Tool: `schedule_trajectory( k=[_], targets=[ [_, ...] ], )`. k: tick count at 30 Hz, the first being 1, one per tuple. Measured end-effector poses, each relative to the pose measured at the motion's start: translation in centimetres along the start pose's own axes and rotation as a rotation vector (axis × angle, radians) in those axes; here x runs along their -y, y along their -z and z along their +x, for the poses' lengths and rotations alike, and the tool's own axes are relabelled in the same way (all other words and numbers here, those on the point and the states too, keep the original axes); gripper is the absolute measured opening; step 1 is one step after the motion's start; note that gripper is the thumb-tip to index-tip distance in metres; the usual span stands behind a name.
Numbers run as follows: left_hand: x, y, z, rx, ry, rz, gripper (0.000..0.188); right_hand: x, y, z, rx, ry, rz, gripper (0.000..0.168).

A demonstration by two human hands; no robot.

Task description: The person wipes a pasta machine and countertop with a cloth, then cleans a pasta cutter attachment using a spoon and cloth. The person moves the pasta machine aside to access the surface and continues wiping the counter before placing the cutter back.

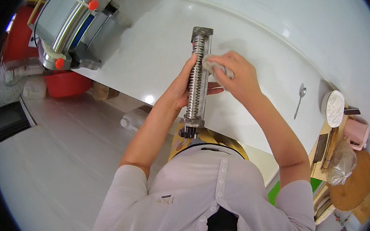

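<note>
My left hand [181, 85] grips a metal noodle-cutter roller unit [195, 80] from its left side and underneath. The thumb lies along the ridged rollers, and some fingertips show past the unit's right side. The unit is held lengthwise in front of me, with a grey end block at the far end and dark gears [188, 133] at the near end. My right hand [238, 72] pinches a crumpled pale cloth [218, 67] against or very close to the unit's right side; actual contact is hard to tell.
A pasta machine [72, 29] with red knobs stands at the worktop's [153, 30] far left. To the right are a teaspoon [300, 102], a bowl of white powder [334, 108] and a pink jug [356, 132]. A red basin [67, 83] sits below the worktop's left edge.
</note>
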State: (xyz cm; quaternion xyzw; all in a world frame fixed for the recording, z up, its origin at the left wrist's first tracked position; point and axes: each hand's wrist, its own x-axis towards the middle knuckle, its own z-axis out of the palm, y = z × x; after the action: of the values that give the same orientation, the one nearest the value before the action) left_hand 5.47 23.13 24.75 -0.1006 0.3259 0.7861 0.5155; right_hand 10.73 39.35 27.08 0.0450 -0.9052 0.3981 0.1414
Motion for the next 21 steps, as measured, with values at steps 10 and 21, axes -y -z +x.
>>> schedule_trajectory(
  k=[10, 21],
  targets=[
    [0.9, 1.8, 1.0, -0.126, 0.063, 0.135, 0.05, 1.9, 0.4, -4.4, 0.135, 0.263, -0.317, 0.027],
    [0.6, 1.4, 0.9, -0.311, 0.081, 0.152, 0.059, 2.7, -0.7, -6.1, 0.252, 0.147, -0.179, 0.029]
  ],
)
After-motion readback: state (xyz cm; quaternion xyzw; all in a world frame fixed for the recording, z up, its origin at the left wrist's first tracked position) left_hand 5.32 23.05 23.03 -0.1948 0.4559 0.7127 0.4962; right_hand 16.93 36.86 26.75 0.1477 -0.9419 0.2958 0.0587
